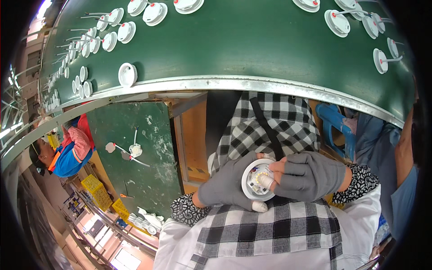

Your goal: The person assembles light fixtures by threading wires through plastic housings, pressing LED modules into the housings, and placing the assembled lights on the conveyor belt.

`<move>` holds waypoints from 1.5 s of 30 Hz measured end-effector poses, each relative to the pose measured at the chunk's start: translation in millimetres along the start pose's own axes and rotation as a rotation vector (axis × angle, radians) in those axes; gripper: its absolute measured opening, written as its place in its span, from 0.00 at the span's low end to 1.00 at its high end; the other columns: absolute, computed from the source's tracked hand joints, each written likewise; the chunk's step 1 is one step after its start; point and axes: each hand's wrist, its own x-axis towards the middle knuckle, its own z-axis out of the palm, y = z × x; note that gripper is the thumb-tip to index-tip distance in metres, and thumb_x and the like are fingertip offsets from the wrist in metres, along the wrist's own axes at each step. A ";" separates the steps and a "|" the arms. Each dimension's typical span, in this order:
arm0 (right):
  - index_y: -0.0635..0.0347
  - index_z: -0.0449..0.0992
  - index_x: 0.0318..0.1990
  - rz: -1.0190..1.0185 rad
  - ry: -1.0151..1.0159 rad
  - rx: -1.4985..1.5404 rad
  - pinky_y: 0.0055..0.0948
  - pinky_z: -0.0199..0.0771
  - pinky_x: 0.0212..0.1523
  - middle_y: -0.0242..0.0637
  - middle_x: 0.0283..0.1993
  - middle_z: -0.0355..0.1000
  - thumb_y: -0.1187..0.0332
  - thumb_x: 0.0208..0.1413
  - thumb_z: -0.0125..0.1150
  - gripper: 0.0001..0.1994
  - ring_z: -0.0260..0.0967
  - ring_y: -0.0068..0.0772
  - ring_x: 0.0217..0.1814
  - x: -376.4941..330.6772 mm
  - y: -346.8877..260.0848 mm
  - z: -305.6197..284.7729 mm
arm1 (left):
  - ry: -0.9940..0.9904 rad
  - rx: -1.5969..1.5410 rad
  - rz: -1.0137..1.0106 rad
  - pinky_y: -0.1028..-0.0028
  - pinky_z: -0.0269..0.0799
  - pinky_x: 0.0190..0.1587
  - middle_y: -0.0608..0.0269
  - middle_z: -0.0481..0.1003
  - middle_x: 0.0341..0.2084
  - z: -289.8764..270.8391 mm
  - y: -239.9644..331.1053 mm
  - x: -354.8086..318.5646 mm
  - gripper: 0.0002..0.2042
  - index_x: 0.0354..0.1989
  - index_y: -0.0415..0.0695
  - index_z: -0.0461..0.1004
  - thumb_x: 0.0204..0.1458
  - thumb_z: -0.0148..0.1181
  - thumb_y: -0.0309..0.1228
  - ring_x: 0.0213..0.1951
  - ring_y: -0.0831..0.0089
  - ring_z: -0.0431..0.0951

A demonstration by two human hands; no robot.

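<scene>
Above my lap, my left hand (229,182) in a grey fingerless glove is wrapped round a white round LED lamp housing (246,182), its open side facing up. Inside the cup sits a small circuit board (258,174) with yellowish LEDs and a few coloured parts. My right hand (308,176), gloved the same way, comes in from the right with curled fingers. Its taped fingertip reaches into the cup and touches the board, while another finger lies at the rim. Whether a small part is pinched between those fingers is hidden.
A green conveyor belt (234,49) with a metal edge (198,83) crosses ahead, carrying many white lamps (155,14) with wires. At left, a scuffed green board (155,121) holds wired parts (135,150) and an orange-handled tool (126,195). A co-worker (74,148) sits far left; a blue stool (335,126) stands right.
</scene>
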 end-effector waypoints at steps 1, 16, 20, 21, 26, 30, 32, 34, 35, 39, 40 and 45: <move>0.62 0.76 0.34 0.000 0.000 0.005 0.25 0.77 0.36 0.33 0.39 0.66 0.72 0.39 0.61 0.11 0.70 0.31 0.41 -1.8 -3.1 1.1 | 0.001 -0.003 -0.004 0.70 0.70 0.50 0.54 0.73 0.45 1.2 -0.4 -0.8 0.51 0.59 0.38 0.57 0.26 0.77 0.51 0.46 0.64 0.76; 0.67 0.71 0.36 0.086 -0.043 0.073 0.24 0.76 0.41 0.33 0.37 0.67 0.69 0.44 0.59 0.12 0.69 0.28 0.39 8.9 -7.0 -2.6 | 0.134 0.149 0.060 0.67 0.73 0.48 0.54 0.74 0.45 8.9 0.8 -9.1 0.49 0.60 0.42 0.58 0.28 0.75 0.52 0.45 0.59 0.78; 0.63 0.70 0.36 -0.039 -0.101 -0.029 0.24 0.73 0.45 0.31 0.39 0.64 0.69 0.48 0.54 0.09 0.67 0.24 0.40 8.4 3.8 -4.6 | 0.160 0.113 0.092 0.68 0.74 0.46 0.53 0.74 0.44 12.5 -1.0 -6.2 0.45 0.59 0.40 0.57 0.33 0.75 0.47 0.44 0.61 0.78; 0.61 0.70 0.36 -0.030 -0.098 -0.079 0.25 0.71 0.47 0.30 0.39 0.63 0.69 0.49 0.52 0.08 0.66 0.23 0.42 5.9 4.4 -3.3 | 0.174 0.048 0.094 0.68 0.74 0.46 0.53 0.74 0.44 14.0 -1.4 -5.2 0.44 0.59 0.39 0.57 0.35 0.74 0.45 0.44 0.61 0.79; 0.51 0.72 0.37 0.052 -0.114 -0.255 0.35 0.63 0.48 0.24 0.40 0.65 0.70 0.42 0.57 0.11 0.62 0.26 0.48 -9.1 -0.9 22.3 | 0.202 -0.031 0.123 0.70 0.73 0.46 0.53 0.74 0.43 16.7 -5.8 -3.3 0.39 0.59 0.38 0.57 0.40 0.71 0.40 0.44 0.63 0.78; 0.50 0.67 0.42 0.206 -0.117 -0.167 0.40 0.58 0.54 0.27 0.40 0.62 0.68 0.46 0.55 0.13 0.60 0.27 0.48 1.8 6.1 10.6 | 0.219 0.059 0.055 0.70 0.72 0.46 0.53 0.74 0.44 12.7 -3.0 -2.1 0.35 0.58 0.37 0.58 0.43 0.68 0.38 0.44 0.64 0.78; 0.49 0.67 0.42 0.279 -0.130 -0.145 0.42 0.56 0.54 0.27 0.40 0.62 0.66 0.45 0.57 0.14 0.59 0.29 0.48 3.5 9.7 12.0 | 0.190 -0.022 -0.003 0.71 0.69 0.50 0.55 0.72 0.45 8.9 7.7 0.6 0.34 0.58 0.37 0.59 0.42 0.69 0.34 0.47 0.68 0.75; 0.47 0.66 0.43 0.351 -0.144 -0.122 0.44 0.54 0.54 0.27 0.40 0.62 0.64 0.44 0.59 0.16 0.59 0.30 0.48 5.3 12.4 11.5 | 0.162 -0.104 -0.062 0.71 0.67 0.53 0.57 0.71 0.47 6.8 9.6 2.9 0.34 0.57 0.38 0.61 0.40 0.70 0.30 0.50 0.71 0.72; 0.49 0.69 0.43 0.387 -0.110 -0.099 0.42 0.57 0.50 0.28 0.37 0.62 0.57 0.40 0.64 0.21 0.62 0.31 0.44 6.5 13.4 9.6 | 0.134 -0.094 -0.030 0.71 0.69 0.50 0.55 0.72 0.46 6.2 6.7 3.5 0.34 0.57 0.38 0.60 0.42 0.68 0.33 0.47 0.68 0.75; 0.57 0.69 0.48 0.484 -0.094 0.278 0.35 0.67 0.38 0.33 0.36 0.64 0.46 0.43 0.66 0.30 0.69 0.36 0.37 7.0 24.3 -10.7 | 0.075 -0.171 0.041 0.71 0.71 0.47 0.54 0.74 0.43 2.6 0.9 5.5 0.32 0.57 0.38 0.61 0.43 0.67 0.36 0.44 0.66 0.77; 0.57 0.69 0.48 0.484 -0.092 0.280 0.35 0.67 0.38 0.33 0.36 0.64 0.46 0.43 0.66 0.30 0.69 0.36 0.37 4.4 22.9 -10.8 | 0.074 -0.170 0.039 0.71 0.71 0.47 0.54 0.74 0.43 0.5 3.0 5.1 0.32 0.57 0.38 0.61 0.43 0.67 0.36 0.44 0.66 0.77; 0.65 0.72 0.48 1.040 -0.460 0.985 0.33 0.73 0.30 0.41 0.28 0.72 0.52 0.54 0.55 0.24 0.72 0.35 0.24 1.6 14.2 9.5 | 0.032 -0.212 -0.015 0.72 0.67 0.53 0.57 0.72 0.46 0.0 -1.5 7.4 0.26 0.55 0.39 0.65 0.43 0.58 0.27 0.49 0.72 0.73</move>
